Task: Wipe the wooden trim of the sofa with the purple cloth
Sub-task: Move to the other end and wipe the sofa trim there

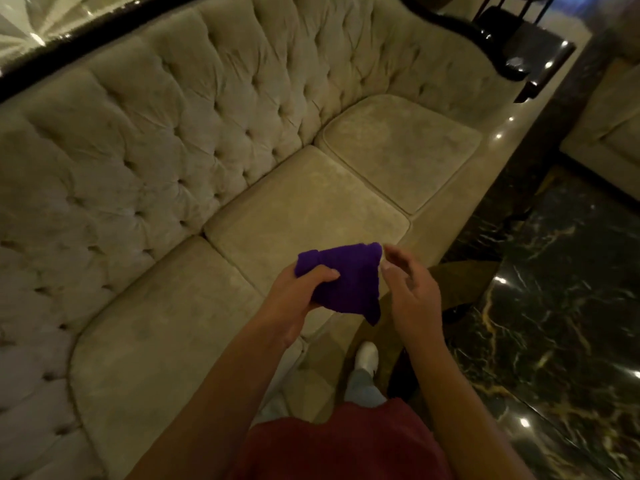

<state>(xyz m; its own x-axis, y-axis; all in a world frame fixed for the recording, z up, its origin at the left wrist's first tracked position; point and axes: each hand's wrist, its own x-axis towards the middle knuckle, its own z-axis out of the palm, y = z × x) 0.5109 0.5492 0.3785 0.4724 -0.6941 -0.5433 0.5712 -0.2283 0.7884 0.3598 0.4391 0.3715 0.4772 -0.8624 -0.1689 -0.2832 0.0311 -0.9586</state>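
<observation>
Head view, looking down: I see both hands raised in front of the person's body, above the front edge of the sofa's (242,140) middle seat cushion (304,202). The purple cloth (346,282) is bunched and folded, held in the air between the hands and touching no part of the sofa. The left hand (298,299) grasps it, thumb pressed across the near face and fingers wrapped beneath, so that the cloth's left end bulges above the knuckles. The right hand (412,292) is released, its fingers loosely spread; its fingertips lie just beside the cloth's upper right corner, and I cannot tell whether they touch it. A pointed corner of the cloth hangs down between the two wrists. The wooden trim (69,46), dark and glossy, runs along the top of the tufted backrest and curves down at the far arm (485,32), well apart from the cloth and both hands. Below the forearms appear a red shirt (346,445) and a white shoe (367,355) on the dark veined marble floor (554,306). No brand, label or writing is legible on anything I can see.
</observation>
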